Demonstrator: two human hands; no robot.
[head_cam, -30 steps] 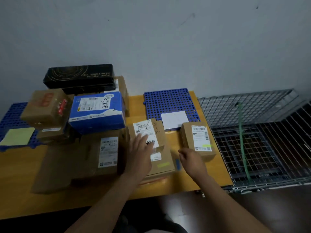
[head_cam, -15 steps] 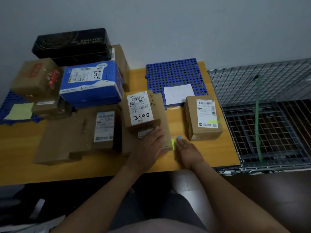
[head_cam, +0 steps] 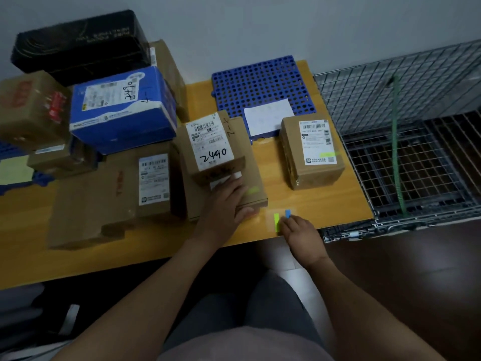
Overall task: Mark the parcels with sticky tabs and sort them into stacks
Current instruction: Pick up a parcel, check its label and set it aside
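My left hand [head_cam: 225,204] rests on the near end of a flat brown parcel [head_cam: 253,175], fingers on top and thumb along its front edge. A small brown box marked 2490 [head_cam: 212,149] lies on that parcel, just beyond my fingers. A green tab [head_cam: 251,190] sticks to the flat parcel. My right hand [head_cam: 299,233] sits at the table's front edge, its curled fingertips pinching a green sticky tab [head_cam: 276,221] on a clear strip, next to a blue tab [head_cam: 287,213]. Farther right stands a brown parcel [head_cam: 309,155] bearing a green tab.
A blue box [head_cam: 122,108], a black box [head_cam: 80,45] and several brown parcels pile up at the left. A blue perforated mat [head_cam: 260,82] with white paper [head_cam: 268,115] lies at the back. A wire cage [head_cam: 403,121] with a green cord adjoins the table's right edge.
The view has tilted down and closer. My right hand slid back toward the table edge and curled its fingers onto the tabs. My left hand stays on the flat parcel.
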